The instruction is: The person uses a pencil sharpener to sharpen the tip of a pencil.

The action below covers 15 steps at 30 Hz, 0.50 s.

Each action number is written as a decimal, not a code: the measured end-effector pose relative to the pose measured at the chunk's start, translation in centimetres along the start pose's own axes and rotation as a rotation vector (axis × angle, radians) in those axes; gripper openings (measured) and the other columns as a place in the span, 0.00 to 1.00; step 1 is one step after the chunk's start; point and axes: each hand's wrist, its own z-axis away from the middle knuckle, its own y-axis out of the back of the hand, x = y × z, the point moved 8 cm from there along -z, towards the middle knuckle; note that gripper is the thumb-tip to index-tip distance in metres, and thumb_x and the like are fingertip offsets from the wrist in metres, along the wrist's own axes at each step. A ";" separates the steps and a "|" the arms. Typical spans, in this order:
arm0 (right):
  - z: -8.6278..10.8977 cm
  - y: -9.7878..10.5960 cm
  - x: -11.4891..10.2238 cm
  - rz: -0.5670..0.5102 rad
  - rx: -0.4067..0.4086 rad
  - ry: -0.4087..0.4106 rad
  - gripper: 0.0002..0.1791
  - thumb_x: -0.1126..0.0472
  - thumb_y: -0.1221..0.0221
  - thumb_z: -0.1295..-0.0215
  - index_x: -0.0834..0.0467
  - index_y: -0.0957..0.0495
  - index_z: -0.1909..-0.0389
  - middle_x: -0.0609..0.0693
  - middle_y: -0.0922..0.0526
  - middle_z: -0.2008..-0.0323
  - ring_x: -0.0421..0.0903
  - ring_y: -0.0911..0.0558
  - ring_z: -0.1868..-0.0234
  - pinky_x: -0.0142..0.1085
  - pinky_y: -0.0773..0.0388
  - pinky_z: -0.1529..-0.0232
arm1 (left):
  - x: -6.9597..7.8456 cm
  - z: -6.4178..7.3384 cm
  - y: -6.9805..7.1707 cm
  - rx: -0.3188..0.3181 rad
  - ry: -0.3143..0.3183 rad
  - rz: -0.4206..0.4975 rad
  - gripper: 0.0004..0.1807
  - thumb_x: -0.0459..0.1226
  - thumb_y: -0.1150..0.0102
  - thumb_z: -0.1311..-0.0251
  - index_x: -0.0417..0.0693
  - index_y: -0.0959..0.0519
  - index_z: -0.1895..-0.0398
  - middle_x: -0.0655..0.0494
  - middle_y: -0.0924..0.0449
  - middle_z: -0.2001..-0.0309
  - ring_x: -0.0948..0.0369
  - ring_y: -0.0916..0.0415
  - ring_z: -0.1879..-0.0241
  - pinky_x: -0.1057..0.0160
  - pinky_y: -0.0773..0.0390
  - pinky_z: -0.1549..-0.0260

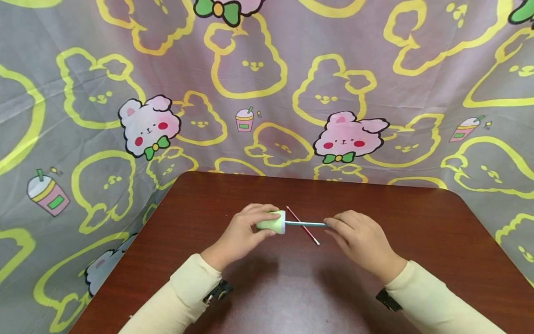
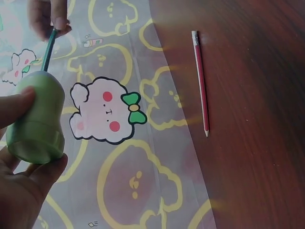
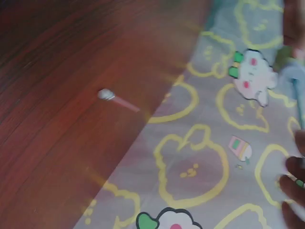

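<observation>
My left hand point(image 1: 239, 232) grips a light green, rounded pencil sharpener point(image 1: 271, 223) lying sideways above the table. One end of a teal pencil point(image 1: 306, 224) is in the sharpener's pale-rimmed opening. At the pencil's other end, my right hand point(image 1: 363, 239) pinches it between thumb and fingers. In the left wrist view, the thumb and fingers wrap the sharpener's waisted body point(image 2: 40, 114). The right wrist view is blurred and catches only the right fingertips point(image 3: 293, 183) at its edge. The tip inside the sharpener is hidden.
A red pencil point(image 1: 310, 235) with a white end lies diagonally on the dark brown wooden table point(image 1: 200, 199), below and behind the teal one. Patterned grey curtain point(image 1: 267, 111) with cartoon animals hangs around the table's back and sides.
</observation>
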 end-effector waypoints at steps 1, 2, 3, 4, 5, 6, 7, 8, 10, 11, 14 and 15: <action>0.0 0.3 -0.6 0.029 0.065 0.078 0.13 0.56 0.45 0.30 0.61 0.17 0.63 0.49 0.18 0.70 0.46 0.20 0.71 0.41 0.23 0.72 | 0.0 0.0 0.0 -0.001 0.005 0.013 0.21 0.25 0.28 0.56 0.41 0.16 0.54 0.49 0.18 0.49 0.52 0.26 0.47 0.70 0.24 0.71; 0.0 0.6 -1.0 0.045 0.117 0.134 0.15 0.57 0.48 0.27 0.62 0.17 0.65 0.50 0.18 0.71 0.47 0.21 0.73 0.41 0.23 0.73 | 0.0 0.0 0.0 -0.003 0.006 0.019 0.21 0.25 0.28 0.56 0.41 0.16 0.54 0.50 0.18 0.49 0.53 0.26 0.47 0.70 0.24 0.71; 0.0 0.7 -1.3 0.058 0.159 0.174 0.15 0.59 0.48 0.28 0.63 0.18 0.67 0.50 0.19 0.73 0.47 0.21 0.74 0.40 0.24 0.74 | 0.1 0.0 0.0 -0.007 0.001 0.022 0.21 0.26 0.28 0.56 0.41 0.16 0.54 0.50 0.18 0.49 0.53 0.26 0.47 0.70 0.24 0.72; -0.1 0.9 -1.6 0.063 0.183 0.197 0.14 0.61 0.48 0.28 0.63 0.18 0.68 0.50 0.19 0.73 0.47 0.22 0.75 0.40 0.24 0.75 | 0.2 0.0 0.0 -0.009 -0.006 0.022 0.21 0.26 0.28 0.56 0.41 0.15 0.54 0.50 0.18 0.49 0.53 0.26 0.47 0.70 0.24 0.72; -0.3 1.0 -1.7 0.063 0.195 0.205 0.14 0.61 0.49 0.28 0.64 0.19 0.69 0.50 0.20 0.74 0.46 0.22 0.76 0.39 0.24 0.76 | 0.2 0.0 0.0 -0.012 -0.017 0.016 0.21 0.26 0.28 0.55 0.41 0.15 0.54 0.50 0.18 0.49 0.53 0.26 0.47 0.70 0.24 0.72; -0.3 1.0 -1.7 0.052 0.196 0.199 0.15 0.61 0.49 0.28 0.64 0.19 0.70 0.50 0.20 0.74 0.46 0.23 0.76 0.38 0.24 0.76 | 0.4 0.0 0.0 -0.011 -0.035 0.001 0.20 0.26 0.28 0.55 0.41 0.15 0.54 0.50 0.18 0.49 0.53 0.26 0.47 0.69 0.23 0.69; -0.3 0.9 -1.6 0.037 0.185 0.179 0.15 0.61 0.50 0.28 0.63 0.19 0.70 0.49 0.20 0.74 0.46 0.23 0.75 0.38 0.24 0.77 | 0.6 0.0 0.0 -0.011 -0.058 -0.018 0.20 0.26 0.28 0.55 0.41 0.15 0.54 0.50 0.18 0.50 0.53 0.26 0.47 0.68 0.22 0.66; -0.4 0.7 -1.4 0.018 0.158 0.146 0.16 0.60 0.50 0.27 0.63 0.19 0.70 0.49 0.20 0.74 0.45 0.23 0.75 0.38 0.24 0.76 | 0.8 0.1 -0.1 -0.011 -0.084 -0.042 0.20 0.26 0.27 0.56 0.41 0.15 0.55 0.50 0.18 0.50 0.53 0.26 0.47 0.66 0.21 0.63; -0.4 0.4 -0.9 -0.025 0.095 0.073 0.13 0.61 0.47 0.29 0.62 0.19 0.69 0.48 0.20 0.74 0.44 0.23 0.73 0.36 0.23 0.75 | 1.3 0.1 0.0 -0.005 -0.142 -0.093 0.20 0.26 0.27 0.56 0.42 0.15 0.56 0.51 0.18 0.51 0.52 0.26 0.48 0.64 0.21 0.58; -0.4 0.1 -0.6 -0.049 0.054 0.030 0.09 0.63 0.44 0.32 0.62 0.18 0.69 0.47 0.20 0.73 0.43 0.23 0.72 0.36 0.23 0.75 | 1.5 0.1 0.0 0.001 -0.172 -0.121 0.20 0.26 0.27 0.57 0.42 0.14 0.56 0.51 0.18 0.51 0.52 0.26 0.49 0.62 0.21 0.55; -0.4 -0.9 0.4 -0.155 -0.124 -0.130 0.01 0.67 0.35 0.42 0.61 0.17 0.69 0.45 0.19 0.74 0.39 0.23 0.72 0.33 0.23 0.73 | 2.1 0.2 0.0 0.013 -0.246 -0.180 0.19 0.26 0.26 0.58 0.42 0.14 0.58 0.50 0.17 0.52 0.52 0.25 0.50 0.62 0.22 0.54; -0.4 -1.4 0.9 -0.226 -0.209 -0.201 0.04 0.68 0.33 0.45 0.61 0.16 0.68 0.44 0.18 0.73 0.37 0.24 0.73 0.32 0.24 0.73 | 2.2 0.3 0.0 0.014 -0.268 -0.194 0.19 0.26 0.26 0.59 0.43 0.14 0.59 0.50 0.17 0.52 0.52 0.25 0.51 0.62 0.22 0.54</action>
